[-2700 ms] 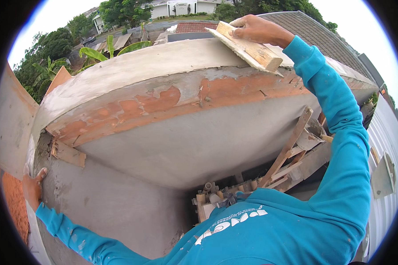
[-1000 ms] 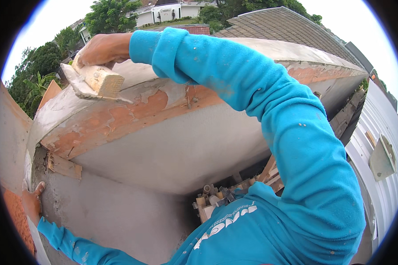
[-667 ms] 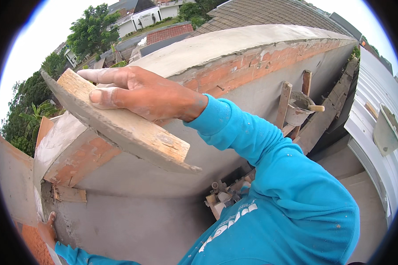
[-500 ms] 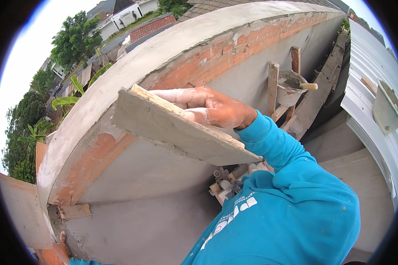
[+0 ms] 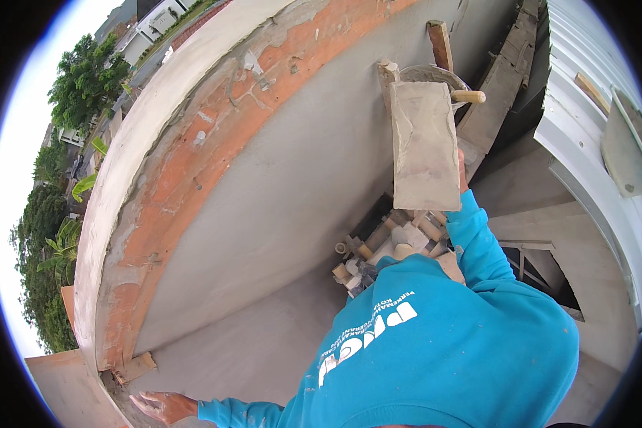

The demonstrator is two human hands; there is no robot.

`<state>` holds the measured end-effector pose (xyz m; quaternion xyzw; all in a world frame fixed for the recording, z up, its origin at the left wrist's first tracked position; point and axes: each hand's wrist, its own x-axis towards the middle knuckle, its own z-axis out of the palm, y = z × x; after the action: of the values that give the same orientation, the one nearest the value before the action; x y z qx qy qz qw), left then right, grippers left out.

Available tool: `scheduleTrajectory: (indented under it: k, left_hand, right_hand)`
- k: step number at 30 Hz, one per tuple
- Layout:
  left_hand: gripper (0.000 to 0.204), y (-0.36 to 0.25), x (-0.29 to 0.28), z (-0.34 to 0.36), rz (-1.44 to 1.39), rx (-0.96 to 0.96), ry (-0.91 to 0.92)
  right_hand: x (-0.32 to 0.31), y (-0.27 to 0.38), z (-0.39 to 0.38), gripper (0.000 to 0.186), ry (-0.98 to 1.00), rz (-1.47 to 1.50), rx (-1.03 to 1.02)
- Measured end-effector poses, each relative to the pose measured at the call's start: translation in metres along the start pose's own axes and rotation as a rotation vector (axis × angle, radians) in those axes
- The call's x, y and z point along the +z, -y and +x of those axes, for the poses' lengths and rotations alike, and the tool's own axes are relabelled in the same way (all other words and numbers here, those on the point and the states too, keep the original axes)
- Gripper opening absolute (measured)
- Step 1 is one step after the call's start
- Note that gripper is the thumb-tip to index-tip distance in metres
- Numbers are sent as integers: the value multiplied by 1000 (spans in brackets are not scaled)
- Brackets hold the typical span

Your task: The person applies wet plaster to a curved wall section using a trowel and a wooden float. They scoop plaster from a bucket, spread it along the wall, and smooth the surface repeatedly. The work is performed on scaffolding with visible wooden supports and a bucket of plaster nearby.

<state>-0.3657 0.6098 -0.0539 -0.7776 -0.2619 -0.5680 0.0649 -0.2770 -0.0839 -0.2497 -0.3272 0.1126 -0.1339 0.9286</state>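
My right hand [image 5: 463,171] is mostly hidden behind a rectangular plastering float [image 5: 426,146], gripping it by its back. The float's flat, mortar-smeared face is turned toward me, and it stands in front of a bucket on the right. At the lower left my left hand [image 5: 165,407] holds nothing, its fingers stretched out. It is beside the wall corner, near a small wooden piece [image 5: 135,367]. The curved wall [image 5: 278,164] carries smooth grey plaster below a band of bare orange brick [image 5: 214,128].
The mortar bucket [image 5: 429,73], with a wooden handle [image 5: 469,96] sticking out, stands between upright timbers [image 5: 440,44]. Planks [image 5: 503,78] run behind it. Corrugated metal sheeting [image 5: 571,114] on the right bears a pale tub [image 5: 624,153]. Below lies a clutter of wood pieces [image 5: 399,246].
My right hand has carried the float from the wall's top edge rightward to the bucket, turning it upright. My left hand has come off the lower left corner and moved right. The view has shifted.
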Motion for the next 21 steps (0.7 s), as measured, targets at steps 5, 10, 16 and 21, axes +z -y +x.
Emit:
scheduleTrajectory:
  k: [5,10,16,21]
  left_hand:
    - [40,-175,16,-195,-714,-509,782]
    - [50,-348,-26,-281,-1373,-870,1816]
    - [43,-402,-31,-334,-1796,-1136,2132]
    - [44,-414,-29,-335,-1834,-1191,2216]
  right_hand:
    - [3,8,13,43,128,317,174]
    - [12,-14,14,49,167,248,321]
    - [20,-18,6,53,266,179,462]
    - [14,0,12,52,252,-11,500]
